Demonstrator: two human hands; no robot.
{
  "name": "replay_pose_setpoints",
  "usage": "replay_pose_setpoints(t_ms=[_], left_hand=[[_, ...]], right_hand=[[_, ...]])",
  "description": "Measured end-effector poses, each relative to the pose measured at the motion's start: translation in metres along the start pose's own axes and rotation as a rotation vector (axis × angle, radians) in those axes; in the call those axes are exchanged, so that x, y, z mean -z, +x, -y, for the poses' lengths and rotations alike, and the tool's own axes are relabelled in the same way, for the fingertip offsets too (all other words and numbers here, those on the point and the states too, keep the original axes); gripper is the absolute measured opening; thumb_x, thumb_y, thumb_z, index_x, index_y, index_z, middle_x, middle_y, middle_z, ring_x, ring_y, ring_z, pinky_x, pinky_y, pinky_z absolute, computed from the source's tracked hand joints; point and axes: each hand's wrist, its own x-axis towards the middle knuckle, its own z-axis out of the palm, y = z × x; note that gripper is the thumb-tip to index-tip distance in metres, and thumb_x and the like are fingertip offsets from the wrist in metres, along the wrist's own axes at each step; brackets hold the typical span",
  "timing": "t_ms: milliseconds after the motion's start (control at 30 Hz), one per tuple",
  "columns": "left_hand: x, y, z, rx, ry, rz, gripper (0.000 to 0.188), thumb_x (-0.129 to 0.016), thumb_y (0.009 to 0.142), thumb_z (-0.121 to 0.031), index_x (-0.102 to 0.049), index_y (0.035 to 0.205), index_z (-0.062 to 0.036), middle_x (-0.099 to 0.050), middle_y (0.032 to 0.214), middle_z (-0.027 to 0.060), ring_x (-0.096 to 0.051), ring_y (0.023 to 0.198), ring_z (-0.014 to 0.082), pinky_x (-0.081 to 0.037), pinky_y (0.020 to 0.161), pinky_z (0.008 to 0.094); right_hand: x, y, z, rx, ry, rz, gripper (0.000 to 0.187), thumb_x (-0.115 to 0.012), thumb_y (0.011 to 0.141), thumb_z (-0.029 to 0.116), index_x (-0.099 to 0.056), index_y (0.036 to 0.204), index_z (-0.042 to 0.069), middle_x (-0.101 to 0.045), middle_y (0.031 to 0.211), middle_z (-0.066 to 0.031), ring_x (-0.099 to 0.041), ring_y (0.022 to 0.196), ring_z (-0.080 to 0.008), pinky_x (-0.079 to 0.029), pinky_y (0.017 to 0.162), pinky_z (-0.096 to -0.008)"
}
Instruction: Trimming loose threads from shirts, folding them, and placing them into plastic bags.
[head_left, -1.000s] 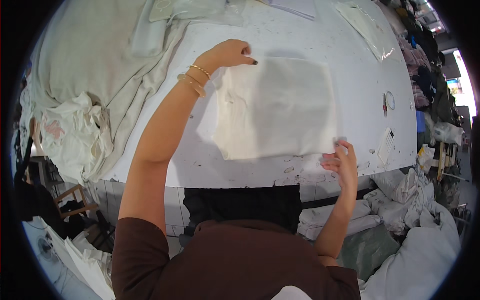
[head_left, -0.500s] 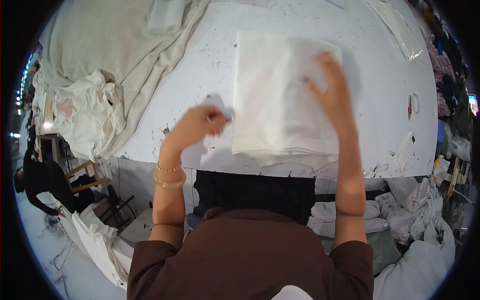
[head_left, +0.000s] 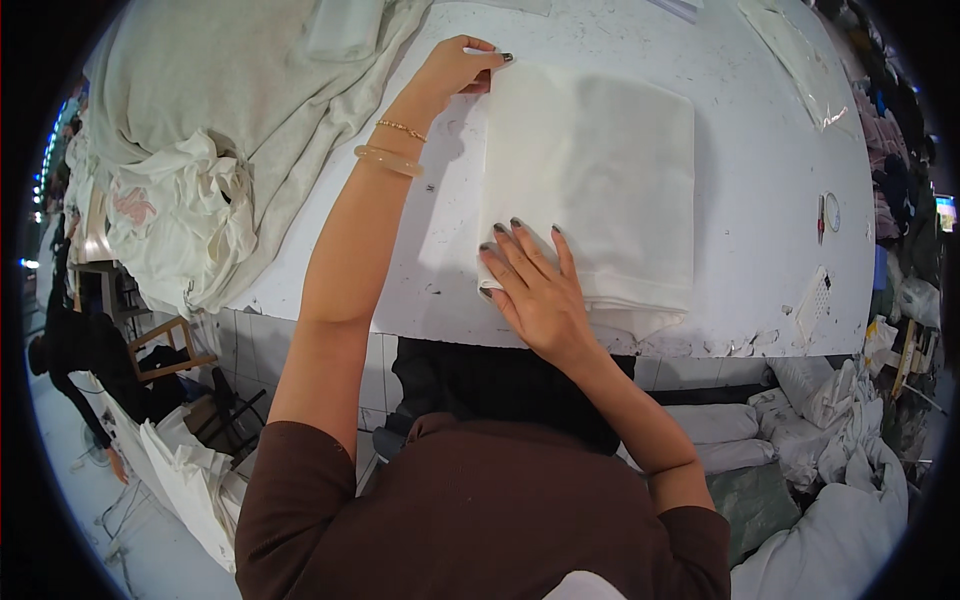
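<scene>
A folded white cloth point(head_left: 620, 180) lies in front of me, its layered edges showing along the near side. My left hand point(head_left: 465, 70) reaches to its far left corner, thumb stretched along the edge and the other fingers curled under, pinching the corner. Flat on the near left part of the cloth rests my right hand point(head_left: 540, 300), fingers spread and palm down, with nothing gripped. A bangle and a thin bracelet circle my left wrist.
A large beige cloth point(head_left: 220, 80) and a crumpled white garment point(head_left: 180, 220) cover the table's left side. Clear plastic packaging point(head_left: 800, 70) lies at the far right. A small red tool point(head_left: 821, 220) and a tape roll point(head_left: 832, 212) sit on the right. Another person point(head_left: 80, 360) bends at the left.
My left hand has moved forward from beside the cloth to its far left corner. My right hand has come back and left, from above the far right part onto the near left part.
</scene>
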Motion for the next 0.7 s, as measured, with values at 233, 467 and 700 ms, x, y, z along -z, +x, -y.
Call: replay_pose_setpoints(t_ms=[233,467,700], left_hand=[[-0.007,0.034,0.031,-0.624,0.657,-0.364,0.032,-0.058,0.080,-0.002,-0.059,0.112,-0.0074,-0.066,0.100,0.0103,-0.064,0.082,0.0252,-0.051,0.070,0.0341],[-0.111,-0.017,0.033,-0.954,1.078,-0.083,0.059,-0.046,0.093,-0.047,-0.036,0.143,-0.0169,-0.031,0.150,0.0053,-0.029,0.138,0.0284,-0.020,0.110,0.0579],[-0.171,0.027,0.005,-0.909,1.098,0.100,0.057,-0.036,0.096,-0.051,-0.036,0.143,-0.0180,-0.029,0.152,0.0044,-0.024,0.140,0.0290,-0.016,0.109,0.0626]], right_hand=[[-0.008,0.002,0.001,0.041,-0.152,-0.051,0.050,-0.066,0.080,0.025,-0.055,0.128,0.034,-0.038,0.147,-0.0016,-0.032,0.136,-0.0345,-0.009,0.100,-0.0750],[-0.011,0.000,0.000,0.015,-0.120,-0.090,0.049,-0.068,0.079,0.030,-0.056,0.126,0.034,-0.035,0.149,-0.0019,-0.030,0.137,-0.0332,-0.019,0.095,-0.0773],[0.008,-0.001,0.001,0.000,0.021,0.029,0.045,-0.067,0.082,0.031,-0.056,0.126,0.029,-0.035,0.147,-0.0032,-0.030,0.136,-0.0341,-0.019,0.096,-0.0773]])
